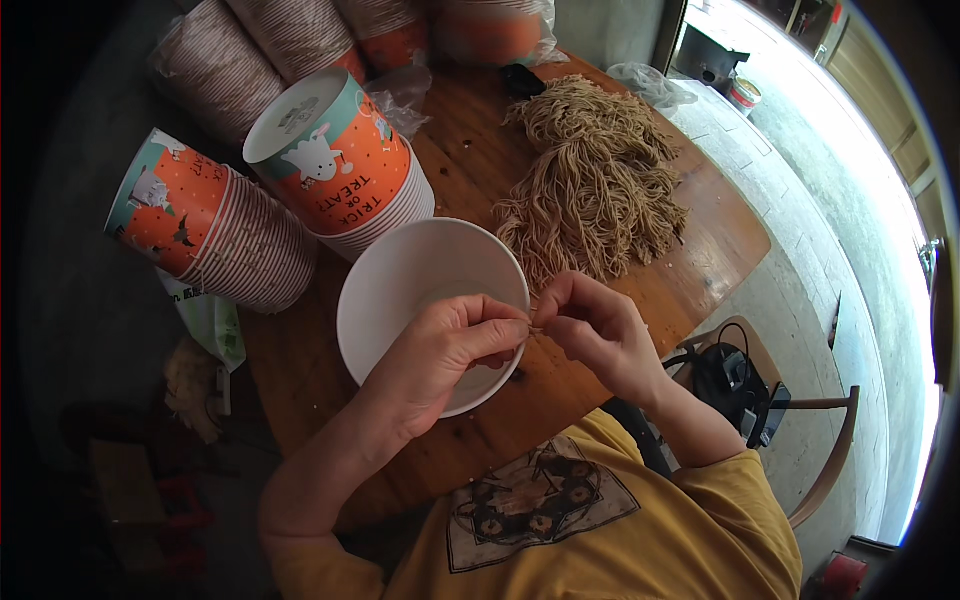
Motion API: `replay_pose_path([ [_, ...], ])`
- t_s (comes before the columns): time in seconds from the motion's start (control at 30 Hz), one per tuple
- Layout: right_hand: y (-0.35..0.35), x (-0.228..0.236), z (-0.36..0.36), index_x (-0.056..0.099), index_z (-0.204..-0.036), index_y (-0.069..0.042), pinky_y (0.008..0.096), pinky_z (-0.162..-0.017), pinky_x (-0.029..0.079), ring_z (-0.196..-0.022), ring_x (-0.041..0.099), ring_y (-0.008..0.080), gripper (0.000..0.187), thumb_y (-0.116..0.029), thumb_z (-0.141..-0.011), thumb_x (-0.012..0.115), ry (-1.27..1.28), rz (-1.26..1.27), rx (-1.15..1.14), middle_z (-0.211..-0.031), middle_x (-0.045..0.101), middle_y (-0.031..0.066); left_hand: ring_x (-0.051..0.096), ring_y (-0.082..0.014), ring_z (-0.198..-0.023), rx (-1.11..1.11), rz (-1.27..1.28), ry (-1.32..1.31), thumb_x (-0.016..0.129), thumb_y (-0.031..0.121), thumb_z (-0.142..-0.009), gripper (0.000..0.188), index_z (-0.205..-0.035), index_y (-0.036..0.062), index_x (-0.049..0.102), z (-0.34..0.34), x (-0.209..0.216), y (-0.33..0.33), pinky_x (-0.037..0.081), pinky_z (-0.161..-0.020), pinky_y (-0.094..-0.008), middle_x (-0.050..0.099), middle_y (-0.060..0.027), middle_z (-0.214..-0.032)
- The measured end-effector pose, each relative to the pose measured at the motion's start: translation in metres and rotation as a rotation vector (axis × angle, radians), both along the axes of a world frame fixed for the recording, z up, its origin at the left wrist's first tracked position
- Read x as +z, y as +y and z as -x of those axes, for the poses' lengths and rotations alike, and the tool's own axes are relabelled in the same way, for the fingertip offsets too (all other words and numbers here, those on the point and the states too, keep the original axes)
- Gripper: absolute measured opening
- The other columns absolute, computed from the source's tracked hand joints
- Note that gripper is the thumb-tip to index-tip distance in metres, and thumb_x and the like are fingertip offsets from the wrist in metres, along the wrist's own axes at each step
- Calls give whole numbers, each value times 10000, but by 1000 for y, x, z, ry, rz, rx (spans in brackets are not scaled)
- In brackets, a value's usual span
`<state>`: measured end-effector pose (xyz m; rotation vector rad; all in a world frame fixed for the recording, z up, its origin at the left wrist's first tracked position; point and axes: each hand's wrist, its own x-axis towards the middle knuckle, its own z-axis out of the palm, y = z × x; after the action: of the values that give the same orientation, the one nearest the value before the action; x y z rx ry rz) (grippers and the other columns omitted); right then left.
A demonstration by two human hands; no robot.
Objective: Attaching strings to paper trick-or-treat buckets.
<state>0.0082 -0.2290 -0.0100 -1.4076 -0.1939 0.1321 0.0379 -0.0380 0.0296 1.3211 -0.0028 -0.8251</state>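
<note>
A thin tan strand (537,327) is pinched between the thumb and forefinger of the left hand (450,338) at the right rim of a white paper bucket (378,300); the fingertips of the right hand (600,335) are drawn narrow at the same spot, though whether the strand is gripped there too cannot be told. The work would likely be best served by the strand being held close to its end and the rim being left uncreased. Just beyond, a heap of tan cord (600,180) is spread on the wooden table (715,255). To the left, dark lettering and cartoon figures are carried on the orange sides of a nearer bucket stack (350,170) and a farther-left stack (205,220); on the nearer stack's white base, a small grey mark is printed, too faint to be made out.
</note>
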Motion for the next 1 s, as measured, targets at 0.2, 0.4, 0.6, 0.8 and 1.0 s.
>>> replay_pose_path([
  [0.2,5,0,5,587,-909,-62,303,-506,473,-624,579,178,158,-69,-767,657,-650,613,-245,-757,527,37,520,-52,-772,-4,14,11,603,153,-904,177,-992,0,624,-1,0,0,431,-732,-202,606,-1,-856],
  [0.4,5,0,4,586,-874,-52,282,-527,471,-621,566,136,117,-90,-797,665,-745,681,-279,-758,540,9,514,-51,-767,-2,16,-25,601,147,-905,165,-977,0,623,-2,0,-1,430,-730,-203,597,3,-842],
  [0.6,1,3,-1,576,-892,-20,183,-608,407,-684,493,12,101,-118,-875,594,-11,-15,-9,-792,557,-35,512,-50,-763,10,0,-20,601,142,-902,157,-966,1,625,-1,-1,0,429,-730,-200,594,6,-831],
  [0.8,2,3,5,581,-887,-45,243,-516,459,-606,571,115,121,-64,-793,654,-472,448,-166,-782,548,28,513,-50,-762,18,16,-9,599,142,-903,153,-966,5,624,0,-1,-1,428,-729,-199,597,5,-829],
  [1.0,9,0,3,581,-863,-57,266,-503,479,-580,572,150,128,-59,-769,669,-689,614,-294,-750,546,22,516,-49,-762,34,14,-34,595,137,-905,152,-971,3,621,0,-2,-3,430,-725,-199,599,0,-834],
])
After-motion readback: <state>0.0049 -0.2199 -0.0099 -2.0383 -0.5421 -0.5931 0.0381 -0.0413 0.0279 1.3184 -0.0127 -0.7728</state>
